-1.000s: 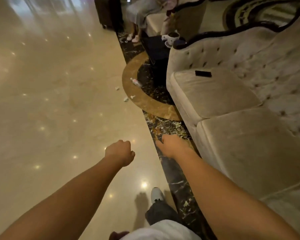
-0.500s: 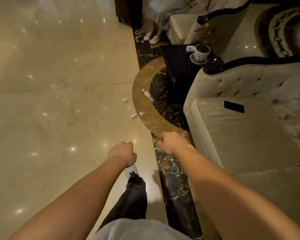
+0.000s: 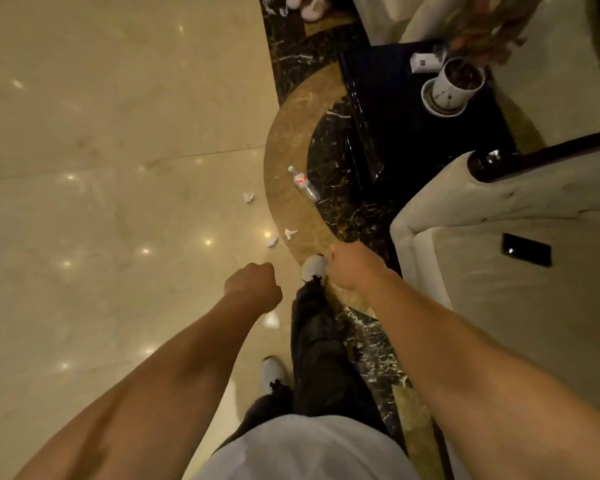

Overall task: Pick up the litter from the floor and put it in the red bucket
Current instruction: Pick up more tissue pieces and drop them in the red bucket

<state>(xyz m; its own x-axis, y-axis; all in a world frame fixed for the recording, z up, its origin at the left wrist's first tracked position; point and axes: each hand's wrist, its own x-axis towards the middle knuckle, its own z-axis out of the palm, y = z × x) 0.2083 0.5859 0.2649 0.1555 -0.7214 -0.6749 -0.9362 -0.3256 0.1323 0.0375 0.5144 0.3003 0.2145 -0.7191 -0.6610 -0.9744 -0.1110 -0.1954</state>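
Note:
Litter lies on the polished floor ahead of my feet. A clear plastic bottle (image 3: 303, 183) with a red label rests on its side on the tan marble ring. Three crumpled white paper scraps lie to its left and nearer me: one (image 3: 248, 197) farthest, one (image 3: 290, 233) on the ring's edge, one (image 3: 272, 241) beside it. My left hand (image 3: 253, 284) is a closed fist with nothing visible in it, held above the floor short of the scraps. My right hand (image 3: 349, 266) is curled, knuckles up, above my forward shoe. No red bucket is in view.
A cream sofa (image 3: 499, 271) with a black phone (image 3: 526, 250) on its cushion runs along my right. A dark side table (image 3: 413, 133) holds a white cup on a saucer (image 3: 452, 88). Another person's slippered feet (image 3: 307, 6) are at the top. Beige floor stretches left.
I have walked forward; the bottle and paper scraps are now much closer, just beyond my hands. My right leg has stepped ahead. Both hands stay closed.

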